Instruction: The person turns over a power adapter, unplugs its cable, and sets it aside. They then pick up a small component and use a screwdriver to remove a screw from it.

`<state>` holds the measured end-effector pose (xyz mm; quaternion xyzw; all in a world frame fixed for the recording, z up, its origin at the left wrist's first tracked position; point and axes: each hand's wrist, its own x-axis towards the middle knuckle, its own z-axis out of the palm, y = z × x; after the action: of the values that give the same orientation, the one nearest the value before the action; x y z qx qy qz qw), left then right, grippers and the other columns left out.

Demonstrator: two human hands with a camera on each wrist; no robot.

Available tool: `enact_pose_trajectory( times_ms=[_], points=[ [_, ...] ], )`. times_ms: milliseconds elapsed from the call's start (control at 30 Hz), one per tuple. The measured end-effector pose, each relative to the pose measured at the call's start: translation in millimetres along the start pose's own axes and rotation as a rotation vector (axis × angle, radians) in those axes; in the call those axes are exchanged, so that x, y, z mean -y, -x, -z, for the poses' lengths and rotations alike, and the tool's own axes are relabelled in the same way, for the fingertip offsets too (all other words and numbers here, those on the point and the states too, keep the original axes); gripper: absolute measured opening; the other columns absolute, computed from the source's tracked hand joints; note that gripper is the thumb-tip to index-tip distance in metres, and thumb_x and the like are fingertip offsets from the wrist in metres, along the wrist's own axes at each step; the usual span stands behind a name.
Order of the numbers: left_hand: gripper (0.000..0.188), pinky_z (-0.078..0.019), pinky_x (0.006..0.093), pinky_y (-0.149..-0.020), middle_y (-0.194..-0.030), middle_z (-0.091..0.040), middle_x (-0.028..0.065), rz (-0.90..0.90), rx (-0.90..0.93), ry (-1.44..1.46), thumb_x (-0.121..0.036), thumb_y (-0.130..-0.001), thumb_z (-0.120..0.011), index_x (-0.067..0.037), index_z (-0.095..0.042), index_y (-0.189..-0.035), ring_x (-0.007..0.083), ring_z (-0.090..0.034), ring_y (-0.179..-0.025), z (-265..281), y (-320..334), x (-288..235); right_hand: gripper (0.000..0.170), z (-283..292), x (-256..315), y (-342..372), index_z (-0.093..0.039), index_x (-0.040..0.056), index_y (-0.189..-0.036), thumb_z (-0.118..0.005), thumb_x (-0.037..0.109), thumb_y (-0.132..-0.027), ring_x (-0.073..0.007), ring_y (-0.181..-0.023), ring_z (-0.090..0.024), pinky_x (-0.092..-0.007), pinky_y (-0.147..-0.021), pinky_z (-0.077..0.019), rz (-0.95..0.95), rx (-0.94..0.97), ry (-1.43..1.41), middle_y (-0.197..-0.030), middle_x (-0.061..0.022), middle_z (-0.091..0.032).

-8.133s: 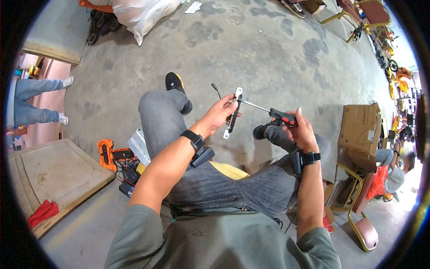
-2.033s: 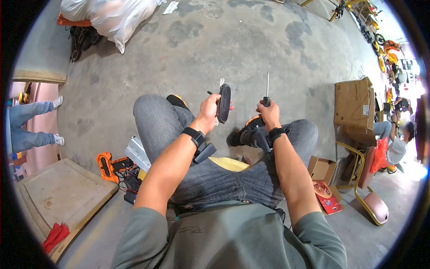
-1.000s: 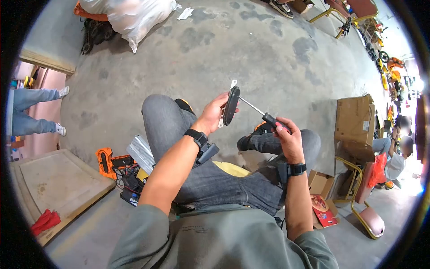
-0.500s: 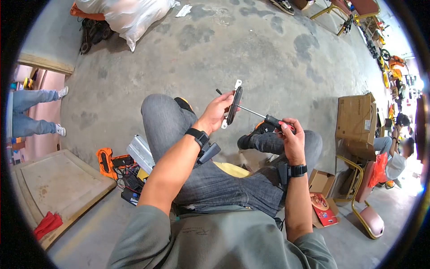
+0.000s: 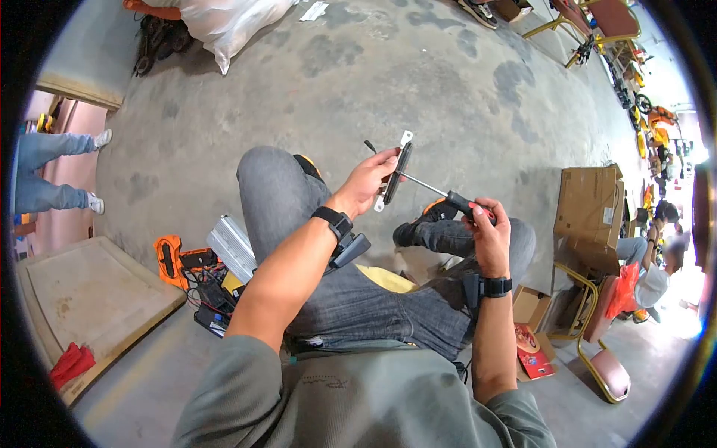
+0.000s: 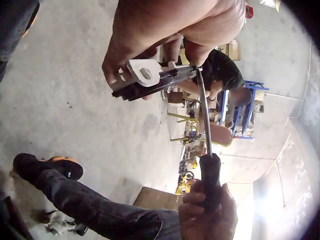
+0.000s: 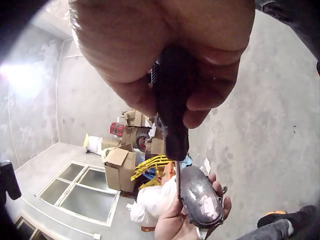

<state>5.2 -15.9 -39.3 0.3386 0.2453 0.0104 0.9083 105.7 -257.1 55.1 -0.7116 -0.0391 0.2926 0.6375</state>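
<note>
In the head view my left hand (image 5: 367, 181) grips a narrow black part (image 5: 398, 176) with white end tabs, tilted over the gap between the legs. A short black cable end sticks out behind that hand. My right hand (image 5: 491, 237) holds a screwdriver (image 5: 461, 202) by its black and red handle, its metal shaft pointing left to the part's edge. Seen from the left wrist, the screwdriver tip meets the part (image 6: 150, 82) close to the left fingertips. The right wrist view shows the part's oval, glossy face (image 7: 201, 196) beside the shaft.
An orange tool (image 5: 171, 261), cables and a silver box (image 5: 231, 245) lie left of the legs. A wooden panel (image 5: 97, 291) bears a red cloth (image 5: 72, 364). Cardboard boxes (image 5: 587, 209) and a chair (image 5: 612, 373) stand at the right. Other people are at both sides.
Since the earlier views, the right hand has brought the screwdriver from upright back against the part. Over the last half second the part has shifted slightly right and tilted more.
</note>
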Motion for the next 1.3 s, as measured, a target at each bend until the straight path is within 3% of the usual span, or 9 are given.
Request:
enact_pose_trajectory(
  times_ms=[1033, 1200, 1300],
  points=[
    [0.042, -0.0462, 0.0274, -0.085, -0.115, -0.064, 0.0043, -0.009, 0.012, 0.014, -0.022, -0.098, -0.054, -0.008, -0.049, -0.137, 0.0134, -0.061, -0.099, -1.7, -1.6, -0.6, 0.021, 3.7, -6.5, -0.6, -0.058, -0.0004, -0.107, -0.063, 0.015, -0.093, -0.0119, -0.073, -0.06, -0.0229, -0.066, -0.047, -0.029, 0.0, -0.071, -0.091, -0.0047, -0.061],
    [0.046, -0.046, 0.0273, -0.085, -0.116, -0.064, 0.0032, -0.054, 0.04, 0.002, -0.019, -0.096, -0.059, -0.008, -0.047, -0.139, 0.013, -0.06, -0.101, 2.8, -3.9, 2.4, 0.035, 6.0, -3.1, 0.0, -0.06, 0.0008, -0.102, -0.051, 0.034, -0.1, -0.0093, -0.057, -0.054, -0.022, -0.051, -0.0413, -0.221, 0.051, -0.039, -0.08, -0.0065, -0.062],
    [0.048, -0.0464, 0.0271, -0.086, -0.118, -0.063, 0.0029, -0.044, 0.058, -0.009, -0.018, -0.095, -0.061, -0.008, -0.046, -0.139, 0.0126, -0.06, -0.101, 7.0, -4.7, 3.9, 0.038, 1.1, 15.2, 5.4, -0.059, 0.0005, -0.103, -0.045, 0.036, -0.102, -0.0086, -0.049, -0.047, -0.0217, -0.046, -0.0363, -0.359, -0.004, 0.044, -0.069, -0.0051, -0.057]
  ],
)
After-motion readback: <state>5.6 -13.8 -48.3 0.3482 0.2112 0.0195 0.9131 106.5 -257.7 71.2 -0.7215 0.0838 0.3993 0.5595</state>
